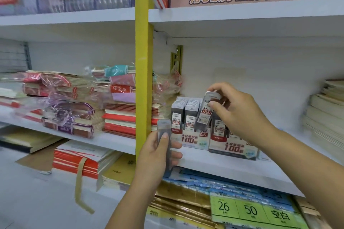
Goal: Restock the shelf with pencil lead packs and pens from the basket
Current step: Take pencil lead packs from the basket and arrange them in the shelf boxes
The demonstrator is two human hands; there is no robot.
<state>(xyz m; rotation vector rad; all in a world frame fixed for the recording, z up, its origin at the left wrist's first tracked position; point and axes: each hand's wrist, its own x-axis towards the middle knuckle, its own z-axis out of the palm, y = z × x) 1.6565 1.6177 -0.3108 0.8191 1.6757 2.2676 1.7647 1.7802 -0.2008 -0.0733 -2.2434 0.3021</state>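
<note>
My right hand (236, 109) pinches one grey pencil lead pack (204, 115) by its top, tilted, just above the display box of lead packs (230, 147) on the white shelf (223, 169). Rows of upright lead packs (184, 115) stand in that box. My left hand (156, 156) grips a stack of more lead packs (164, 135) upright, in front of the yellow post and left of the display box. No basket or pens are in view.
A yellow upright post (142, 61) divides the shelving. Wrapped bundles of notebooks (74, 102) fill the left shelf. Pale notebooks (327, 109) are stacked at the far right. Paper packs and a green label (251, 210) lie on the lower shelf.
</note>
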